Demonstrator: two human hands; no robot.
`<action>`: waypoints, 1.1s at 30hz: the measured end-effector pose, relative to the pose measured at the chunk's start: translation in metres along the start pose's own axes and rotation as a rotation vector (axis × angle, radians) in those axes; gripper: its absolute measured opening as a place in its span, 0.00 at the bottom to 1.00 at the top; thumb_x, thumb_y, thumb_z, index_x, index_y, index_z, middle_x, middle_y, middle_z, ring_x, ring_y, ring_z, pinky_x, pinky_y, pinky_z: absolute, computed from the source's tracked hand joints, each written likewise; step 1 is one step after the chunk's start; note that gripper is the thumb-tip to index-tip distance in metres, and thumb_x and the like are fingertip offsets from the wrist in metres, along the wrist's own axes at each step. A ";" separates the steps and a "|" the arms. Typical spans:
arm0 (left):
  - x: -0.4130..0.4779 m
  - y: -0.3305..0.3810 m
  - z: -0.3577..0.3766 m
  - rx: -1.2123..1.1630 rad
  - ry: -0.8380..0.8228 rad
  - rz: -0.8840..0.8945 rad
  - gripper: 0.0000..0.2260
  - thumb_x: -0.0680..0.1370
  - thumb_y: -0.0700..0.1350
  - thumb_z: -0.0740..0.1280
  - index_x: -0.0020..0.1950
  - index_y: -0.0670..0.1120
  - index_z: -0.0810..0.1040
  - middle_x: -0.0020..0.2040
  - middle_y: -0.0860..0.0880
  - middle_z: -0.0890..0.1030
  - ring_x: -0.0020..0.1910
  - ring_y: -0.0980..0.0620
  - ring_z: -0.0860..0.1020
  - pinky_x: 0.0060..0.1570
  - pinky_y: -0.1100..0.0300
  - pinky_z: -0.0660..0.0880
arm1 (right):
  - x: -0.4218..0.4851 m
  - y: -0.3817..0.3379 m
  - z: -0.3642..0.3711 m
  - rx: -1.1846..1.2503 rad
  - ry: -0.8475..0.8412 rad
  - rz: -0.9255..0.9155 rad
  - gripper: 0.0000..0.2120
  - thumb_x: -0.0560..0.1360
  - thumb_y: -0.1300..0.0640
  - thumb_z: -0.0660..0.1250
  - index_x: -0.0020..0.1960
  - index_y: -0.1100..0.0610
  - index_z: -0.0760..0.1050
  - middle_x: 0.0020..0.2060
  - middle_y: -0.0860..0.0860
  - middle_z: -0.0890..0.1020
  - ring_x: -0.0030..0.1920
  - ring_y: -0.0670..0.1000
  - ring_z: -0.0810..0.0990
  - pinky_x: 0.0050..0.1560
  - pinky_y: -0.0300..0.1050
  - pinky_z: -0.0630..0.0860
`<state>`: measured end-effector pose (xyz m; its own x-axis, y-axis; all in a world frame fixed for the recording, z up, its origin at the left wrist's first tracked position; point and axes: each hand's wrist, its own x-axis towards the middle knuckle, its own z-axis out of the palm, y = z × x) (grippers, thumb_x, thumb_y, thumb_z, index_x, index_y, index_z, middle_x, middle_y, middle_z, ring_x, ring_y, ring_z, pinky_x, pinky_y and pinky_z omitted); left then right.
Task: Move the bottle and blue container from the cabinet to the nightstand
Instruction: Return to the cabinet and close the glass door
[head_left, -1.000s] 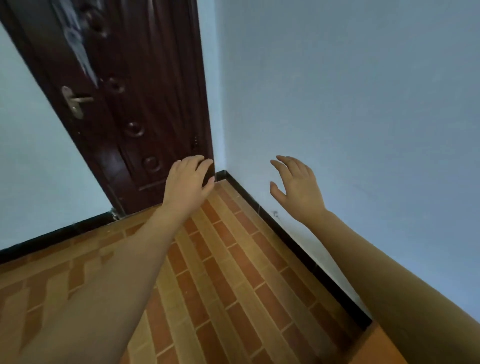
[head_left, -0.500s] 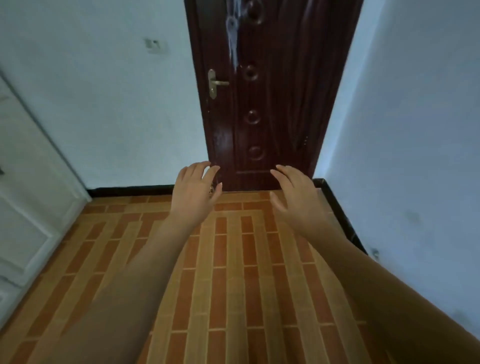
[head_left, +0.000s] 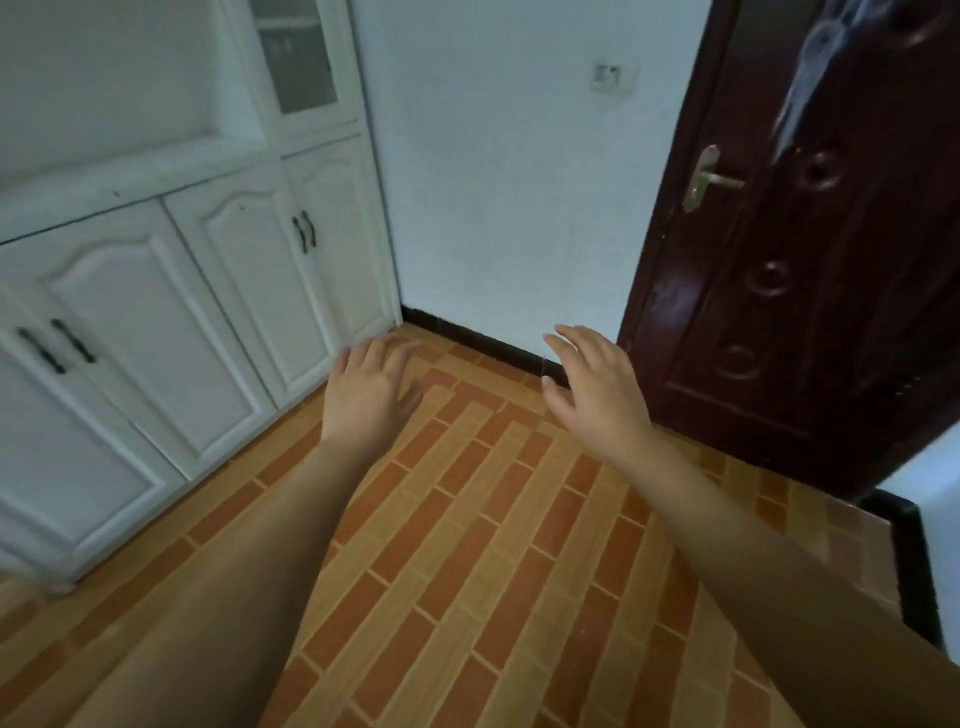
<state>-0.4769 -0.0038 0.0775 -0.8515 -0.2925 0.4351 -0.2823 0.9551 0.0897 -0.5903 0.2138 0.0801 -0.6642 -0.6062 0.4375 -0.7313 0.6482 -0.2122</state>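
Note:
A white cabinet (head_left: 156, 291) fills the left side, its lower doors shut, with black handles (head_left: 305, 232). An open recess sits above the lower doors at the upper left, and a glazed upper door (head_left: 298, 57) stands to its right. My left hand (head_left: 369, 395) hovers open over the floor near the cabinet's right end, holding nothing. My right hand (head_left: 597, 387) is open too, fingers spread, in front of the dark door. No bottle, blue container or nightstand is in view.
A dark brown door (head_left: 810, 249) with a brass lever handle (head_left: 706, 179) stands shut at the right. A white wall with a switch plate (head_left: 613, 78) lies between cabinet and door. The floor (head_left: 467, 545) is orange and tan brick-pattern tile.
The view has swung left: the door slid from centre to the right edge and the white cabinet came into sight. Both hands stay open and empty in front of me.

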 end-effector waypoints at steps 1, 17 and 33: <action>0.000 -0.003 -0.001 0.024 0.003 -0.033 0.18 0.76 0.49 0.65 0.64 0.44 0.72 0.62 0.41 0.75 0.62 0.40 0.72 0.64 0.45 0.65 | 0.008 0.000 0.003 0.015 -0.011 -0.032 0.21 0.75 0.53 0.59 0.65 0.60 0.69 0.66 0.57 0.73 0.68 0.59 0.69 0.67 0.58 0.65; -0.075 -0.057 -0.048 0.249 0.046 -0.503 0.18 0.76 0.48 0.65 0.64 0.43 0.72 0.62 0.41 0.76 0.63 0.40 0.72 0.63 0.45 0.67 | 0.068 -0.072 0.051 0.208 -0.194 -0.531 0.23 0.78 0.52 0.58 0.70 0.57 0.62 0.70 0.55 0.67 0.72 0.56 0.61 0.72 0.55 0.55; -0.106 -0.148 -0.053 0.335 0.049 -0.698 0.19 0.77 0.49 0.64 0.66 0.45 0.70 0.64 0.43 0.75 0.65 0.42 0.71 0.66 0.46 0.65 | 0.124 -0.163 0.117 0.234 -0.219 -0.784 0.20 0.77 0.53 0.60 0.67 0.59 0.66 0.65 0.56 0.73 0.68 0.56 0.68 0.68 0.54 0.62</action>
<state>-0.3215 -0.1121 0.0660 -0.4092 -0.8117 0.4168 -0.8714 0.4831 0.0852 -0.5711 -0.0208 0.0671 0.0508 -0.9318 0.3594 -0.9901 -0.0941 -0.1039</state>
